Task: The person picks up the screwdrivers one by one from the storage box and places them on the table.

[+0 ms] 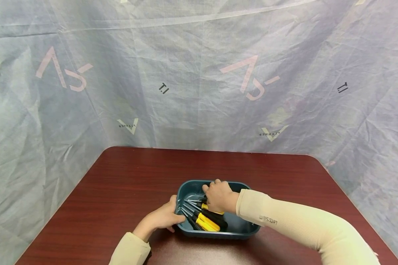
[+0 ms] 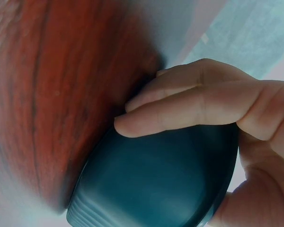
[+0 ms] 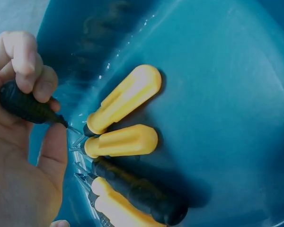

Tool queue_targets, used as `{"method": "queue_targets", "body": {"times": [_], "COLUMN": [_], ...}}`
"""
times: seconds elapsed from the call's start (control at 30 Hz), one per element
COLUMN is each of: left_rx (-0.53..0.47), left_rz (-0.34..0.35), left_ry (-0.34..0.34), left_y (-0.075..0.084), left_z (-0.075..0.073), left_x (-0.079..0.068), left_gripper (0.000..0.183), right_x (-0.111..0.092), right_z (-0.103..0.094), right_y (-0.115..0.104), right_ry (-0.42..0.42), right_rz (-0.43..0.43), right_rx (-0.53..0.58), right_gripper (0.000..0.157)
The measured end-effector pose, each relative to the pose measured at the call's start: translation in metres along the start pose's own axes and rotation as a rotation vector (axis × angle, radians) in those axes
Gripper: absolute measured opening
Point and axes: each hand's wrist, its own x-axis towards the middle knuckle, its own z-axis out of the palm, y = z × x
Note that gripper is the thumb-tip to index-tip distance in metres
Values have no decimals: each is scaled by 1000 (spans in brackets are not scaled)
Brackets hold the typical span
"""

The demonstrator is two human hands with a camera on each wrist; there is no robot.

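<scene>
A dark teal plastic bin (image 1: 233, 233) stands near the front of the table. My left hand (image 1: 162, 217) grips its left end, thumb at the rim and fingers along the outer wall (image 2: 151, 175). Over the bin, my right hand (image 1: 220, 197) holds a black-handled screwdriver (image 3: 26, 104), its handle within the curled fingers and its shaft pointing toward the other shafts. Several more screwdrivers lie inside, shafts gathered toward the left end. Among them are a yellow-handled screwdriver (image 3: 130, 97), another yellow one (image 3: 125, 141) and a thick black-handled one (image 3: 139, 189). In the head view my right hand partly covers the pile.
The dark red wood-grain table (image 1: 126, 184) extends around the bin on all sides. A grey printed cloth (image 1: 185, 73) hangs behind the table's far edge and along its sides.
</scene>
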Motion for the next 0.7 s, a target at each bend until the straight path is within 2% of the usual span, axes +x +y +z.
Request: {"method": "queue_targets", "body": {"times": [0.5, 0.7], "left_rx": [6, 9], "left_rz": [-3, 2], "left_ry": [6, 7], "left_y": [0, 1], "left_z": [1, 1], "left_x": [0, 0], "left_gripper": [69, 69], "right_x": [-13, -16], "right_z": [-2, -2], "right_y": [11, 16], "right_ry": [169, 209], "right_rz": [-41, -38], "right_rx": [-75, -85], "right_gripper": [32, 30]}}
